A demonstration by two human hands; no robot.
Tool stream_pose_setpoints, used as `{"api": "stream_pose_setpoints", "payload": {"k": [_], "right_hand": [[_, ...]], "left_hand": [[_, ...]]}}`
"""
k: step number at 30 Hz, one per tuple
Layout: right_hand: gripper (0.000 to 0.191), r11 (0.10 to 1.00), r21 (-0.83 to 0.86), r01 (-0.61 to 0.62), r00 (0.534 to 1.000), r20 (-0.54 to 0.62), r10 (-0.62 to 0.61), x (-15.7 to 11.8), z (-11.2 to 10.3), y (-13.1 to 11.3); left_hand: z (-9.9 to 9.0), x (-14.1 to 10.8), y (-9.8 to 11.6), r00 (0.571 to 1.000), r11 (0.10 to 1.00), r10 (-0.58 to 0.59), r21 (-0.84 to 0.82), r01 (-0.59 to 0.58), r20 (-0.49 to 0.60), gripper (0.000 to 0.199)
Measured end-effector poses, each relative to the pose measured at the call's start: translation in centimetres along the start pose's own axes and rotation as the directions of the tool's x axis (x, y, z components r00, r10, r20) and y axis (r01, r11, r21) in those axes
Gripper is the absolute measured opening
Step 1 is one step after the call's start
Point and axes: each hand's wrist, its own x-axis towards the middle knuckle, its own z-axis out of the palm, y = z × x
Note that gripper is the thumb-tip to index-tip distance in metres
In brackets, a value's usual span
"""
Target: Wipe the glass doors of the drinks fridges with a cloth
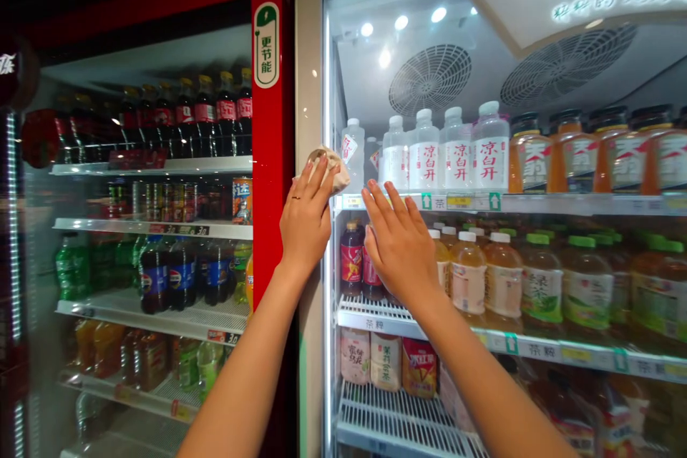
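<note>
My left hand (pixel 305 218) presses a crumpled pale cloth (pixel 327 168) against the glass door (pixel 343 79) of a lit drinks cooler, with the fingers over the cloth. My right hand (pixel 400 250) lies flat on the same glass with its fingers spread, holding nothing. Behind that palm stand bottles of a dark red drink (pixel 351 257), partly hidden by the hand. Clear water bottles with red lettering (pixel 445 154) line the shelf just above my right fingertips.
A red-framed cooler (pixel 268 122) stands directly left, stocked with cola and other bottles. A beige door frame (pixel 308 122) separates both units. Inside the right cooler are orange drinks, green-capped tea bottles, wire shelves, price strips, and round fans overhead.
</note>
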Motion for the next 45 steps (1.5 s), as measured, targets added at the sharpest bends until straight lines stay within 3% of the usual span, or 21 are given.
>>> {"api": "stream_pose_setpoints", "payload": {"k": [7, 14, 18, 21, 27, 34, 40, 45], "right_hand": [[0.092, 0.995, 0.097, -0.010, 1.000, 0.002, 0.010, -0.1, -0.2, -0.2], [0.094, 0.981, 0.195, 0.010, 1.000, 0.007, -0.011, -0.4, 0.0, 0.2], [0.094, 0.971, 0.239, 0.024, 0.999, 0.019, -0.029, -0.6, -0.3, 0.6], [0.089, 0.968, 0.248, 0.034, 0.998, 0.044, -0.047, -1.4, -0.9, 0.9], [0.088, 0.967, 0.253, 0.037, 0.996, 0.068, -0.056, -3.7, -2.0, 1.6], [0.095, 0.978, 0.205, 0.036, 0.998, 0.035, -0.044, -4.3, -1.6, 2.2], [0.096, 0.984, 0.163, 0.065, 0.998, -0.016, -0.063, -4.6, -1.3, 2.0], [0.097, 0.977, 0.205, 0.065, 0.998, -0.026, -0.061, -4.4, -1.4, 2.3]], "left_hand": [[-0.4, 0.2, 0.3, 0.999, 1.000, 0.006, 0.024, -0.007, 0.047, 0.078], [-0.8, -2.9, 1.4, 0.998, 0.997, -0.022, 0.074, 0.017, 0.063, 0.074], [-1.6, -1.9, 1.2, 0.987, 0.999, 0.034, 0.032, -0.039, 0.157, 0.071], [-1.8, -1.7, 1.0, 0.987, 0.997, -0.050, 0.068, 0.040, 0.151, 0.074], [-0.6, -4.6, 2.7, 0.990, 0.991, -0.097, 0.104, 0.086, 0.101, 0.078], [-0.4, -3.1, 2.7, 0.989, 0.999, -0.025, 0.043, 0.019, 0.146, 0.072], [0.4, -5.2, 4.0, 0.992, 0.991, -0.109, 0.084, 0.102, 0.070, 0.075], [0.3, -4.2, 4.4, 0.988, 0.999, -0.017, 0.047, 0.010, 0.151, 0.074]]}}
